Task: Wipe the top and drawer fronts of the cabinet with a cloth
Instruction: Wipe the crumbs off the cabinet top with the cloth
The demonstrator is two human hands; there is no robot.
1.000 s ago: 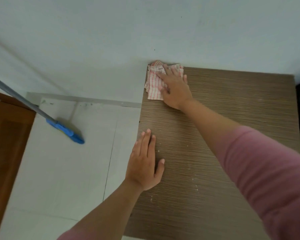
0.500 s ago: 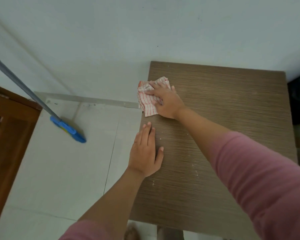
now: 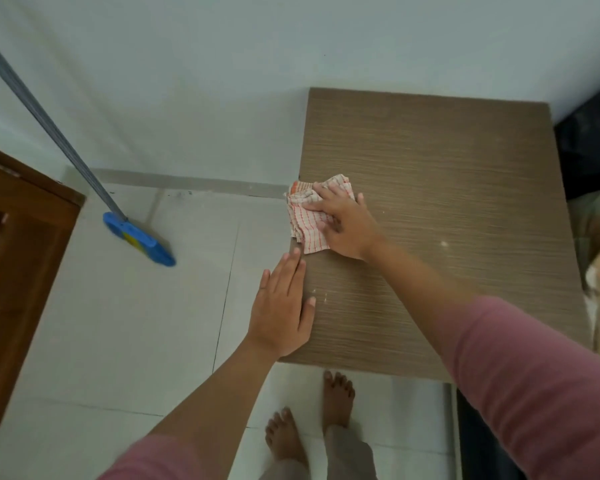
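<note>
Since the earlier frames the cloth (image 3: 309,216) had come down from the back left corner of the cabinet top (image 3: 447,188) to roughly halfway along its left edge, and the right hand (image 3: 343,223) had come with it; the view had also tipped downward, so bare feet (image 3: 336,396) now showed on the floor. The right hand lay flat on the cloth, fingers spread and pressing down rather than curled round it; palm and fingers covered the cloth's right half; the cloth was white with red checks, crumpled, its left part hanging slightly past the cabinet's left edge. The left hand (image 3: 283,306) rested open and flat, fingers together, on the near left edge of the cabinet top, holding nothing, just short of the cloth's lower corner. Both arms wore pink sleeves (image 3: 534,393) pushed up the forearm. The cabinet top was brown with a fine wood grain; a few pale specks sat near the left thumb; its back edge met the pale wall (image 3: 291,46). To the left, a blue mop head (image 3: 139,242) on a grey handle stood on the white tiled floor (image 3: 118,341); a dark wooden door (image 3: 14,254) filled the far left edge. Drawer fronts were out of sight from this angle.
</note>
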